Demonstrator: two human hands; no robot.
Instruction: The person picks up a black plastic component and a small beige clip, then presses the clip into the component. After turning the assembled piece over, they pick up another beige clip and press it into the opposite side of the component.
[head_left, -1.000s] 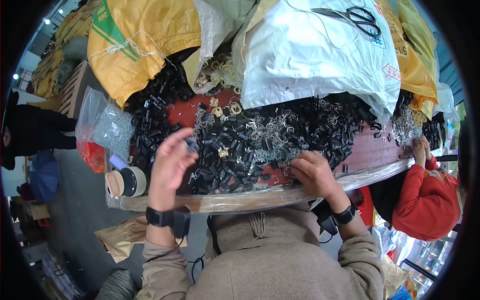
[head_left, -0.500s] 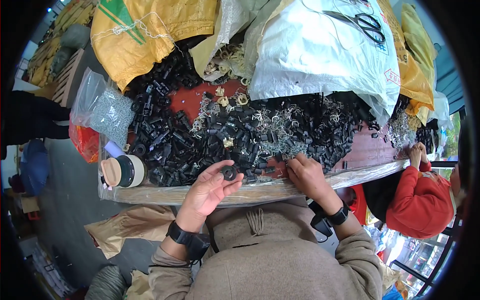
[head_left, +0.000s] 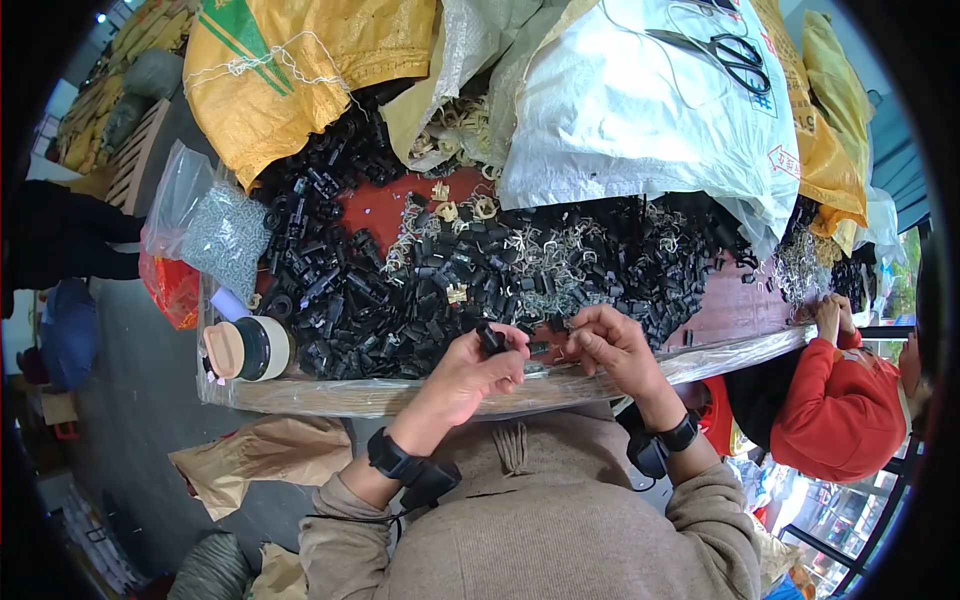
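Observation:
My left hand (head_left: 468, 378) grips a small black plastic part (head_left: 490, 338) between thumb and fingers, just above the table's near edge. A short gap away, my right hand (head_left: 622, 355) is closed in a pinch; what its fingertips hold, if anything, is too small to make out. Beyond both hands lies a heap of loose black plastic parts (head_left: 400, 315), with small bent metal pieces (head_left: 550, 290) mixed in. A few cream plastic pieces (head_left: 457, 293) sit on top of the heap.
At the left stand a lidded cup (head_left: 262, 347) and a clear bag of small metal pieces (head_left: 225, 235). Yellow sacks (head_left: 300, 60) and a white sack (head_left: 640, 120) bearing scissors (head_left: 735, 60) cover the far side. A person in a red sleeve (head_left: 815, 390) works at the right.
My left hand has moved right with the black plastic part and turned it. My right hand has lifted off the heap, fingertips pinched, so the two hands are closer together.

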